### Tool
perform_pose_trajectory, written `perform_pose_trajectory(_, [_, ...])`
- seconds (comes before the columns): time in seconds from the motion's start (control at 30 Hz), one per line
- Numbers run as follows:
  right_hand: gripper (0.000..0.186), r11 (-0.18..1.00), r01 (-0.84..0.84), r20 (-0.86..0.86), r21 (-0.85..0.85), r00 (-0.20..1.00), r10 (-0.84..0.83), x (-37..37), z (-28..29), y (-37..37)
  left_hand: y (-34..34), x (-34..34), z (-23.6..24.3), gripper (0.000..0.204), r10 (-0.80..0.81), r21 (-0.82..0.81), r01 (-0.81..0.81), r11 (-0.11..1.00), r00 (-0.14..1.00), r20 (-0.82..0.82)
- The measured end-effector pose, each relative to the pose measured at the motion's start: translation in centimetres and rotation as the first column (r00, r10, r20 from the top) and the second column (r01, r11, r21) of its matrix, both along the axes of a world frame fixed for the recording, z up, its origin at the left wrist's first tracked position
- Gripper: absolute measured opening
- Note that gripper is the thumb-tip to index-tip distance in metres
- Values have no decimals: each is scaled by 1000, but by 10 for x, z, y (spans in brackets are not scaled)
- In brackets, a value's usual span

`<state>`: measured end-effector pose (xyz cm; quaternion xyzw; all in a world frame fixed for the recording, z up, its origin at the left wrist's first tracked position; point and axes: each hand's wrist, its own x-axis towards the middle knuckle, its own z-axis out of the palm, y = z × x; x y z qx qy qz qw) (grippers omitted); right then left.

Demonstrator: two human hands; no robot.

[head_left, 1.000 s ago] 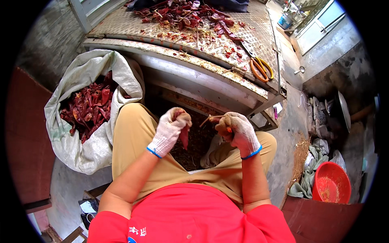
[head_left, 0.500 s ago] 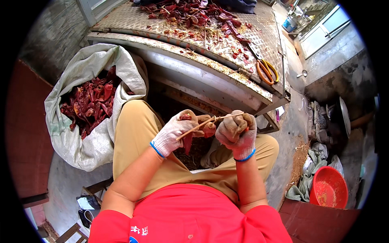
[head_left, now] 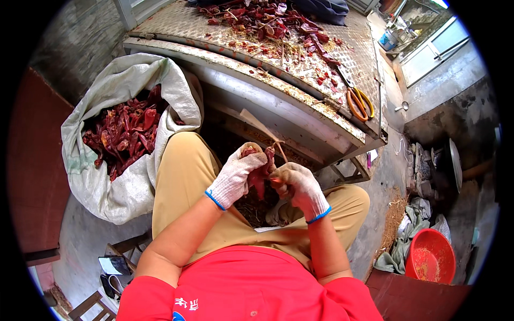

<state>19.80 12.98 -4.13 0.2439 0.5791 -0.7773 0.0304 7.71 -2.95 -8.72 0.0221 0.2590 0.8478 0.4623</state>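
Both my hands wear white knit gloves with blue cuffs and browned fingers, and meet above my lap. My left hand [head_left: 242,170] is closed around dried red chili peppers [head_left: 259,179], some of which hang below its fingers. Close beside it, my right hand [head_left: 299,184] has its fingers bent together, with a bit of red at the fingertips; what exactly it pinches is hard to make out. A thin brown stalk [head_left: 281,151] with a paler flat piece rises from between the hands.
A white woven sack [head_left: 176,91] of dried red chilies stands at my left. Ahead, a metal-topped table [head_left: 182,27] bears a heap of dried chilies [head_left: 257,24] and scissors [head_left: 358,104] near its right corner. A red basin [head_left: 430,257] sits at lower right.
My right hand has moved down and inward, nearer the left. The stalk, earlier stretched across both hands, now points upward between them. The view has shifted slightly.
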Motion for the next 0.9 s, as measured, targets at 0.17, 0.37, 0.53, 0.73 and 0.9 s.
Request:
perform_pose_trajectory(0.17, [46,827,67,-15,559,997,-70,-4,2,21,-3,-1,-3,18,-162,-35,160,987,985,-66])
perform_pose_trajectory(0.37, [26,934,92,-223,347,975,-13,-12,2,-5,0,10,15,33,-257,-100,242,965,948,-188])
perform_pose_trajectory(0.53, [16,603,202,-385,772,903,191,-12,13,-9,-5,12,32,37,-423,-422,263,868,837,-348])
perform_pose_trajectory(0.73, [16,863,126,-202,490,979,-29,9,-5,-17,-8,28,20,27,-490,-533,158,832,659,-570])
perform_pose_trajectory(0.9, [14,902,300,60,-311,953,-297,16,-24,-18,-6,36,28,23,-598,-667,-99,738,361,-715])
